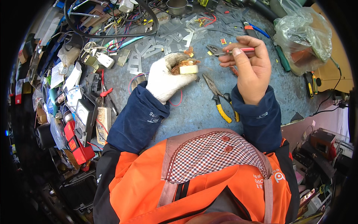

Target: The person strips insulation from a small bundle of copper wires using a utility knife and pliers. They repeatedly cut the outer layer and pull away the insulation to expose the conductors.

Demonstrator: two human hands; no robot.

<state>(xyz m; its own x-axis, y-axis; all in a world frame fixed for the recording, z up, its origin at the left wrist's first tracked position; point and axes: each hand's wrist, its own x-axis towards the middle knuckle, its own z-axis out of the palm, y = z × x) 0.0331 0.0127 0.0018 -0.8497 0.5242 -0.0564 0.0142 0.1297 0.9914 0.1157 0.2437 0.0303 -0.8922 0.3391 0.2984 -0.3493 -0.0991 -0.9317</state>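
My left hand (167,74), in a white knitted glove, grips a small coil (188,69) with yellowish tape around it and frayed copper wire sticking out. My bare right hand (250,63) holds a thin screwdriver-like tool (243,50) with a red handle between thumb and fingers. Its slim shaft points left towards the coil; whether the tip touches the wire cannot be told. Below the hands, long-nose pliers (214,89) with yellow and black grips lie on the blue worktop (190,117). Another pair of pliers (214,49) lies behind the tool's shaft.
Grey metal laminations (173,36) are scattered at the back, near a metal cup (178,7). Cables, a power strip (103,123) and a red box (79,145) crowd the left. A plastic bag (303,36) and a green-handled tool (282,58) lie at the right.
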